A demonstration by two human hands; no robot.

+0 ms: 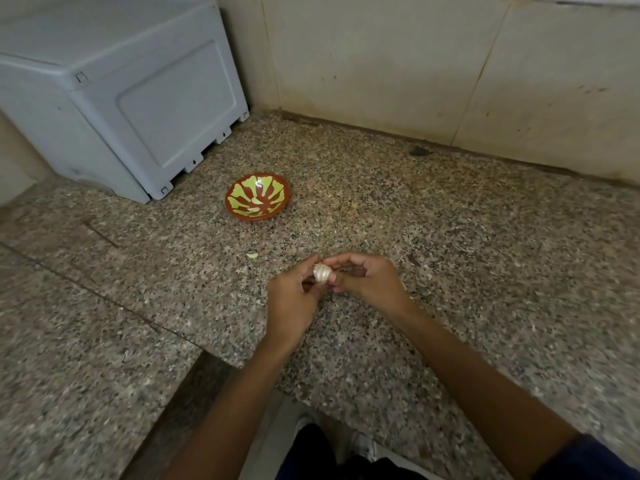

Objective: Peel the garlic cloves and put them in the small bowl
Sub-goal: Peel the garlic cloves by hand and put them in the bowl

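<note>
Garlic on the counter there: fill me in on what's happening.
A person holds a garlic piece between both hands, left hand and right hand, working its papery skin over the speckled stone counter. The small red and green bowl behind already holds a few pale cloves. One loose pale bit lies on the counter between.

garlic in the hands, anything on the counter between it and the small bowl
Nothing blocks the way. Both the left hand and right hand hold the garlic, and the bowl sits further back and left. Only a small pale scrap lies flat on the counter between them.
</note>
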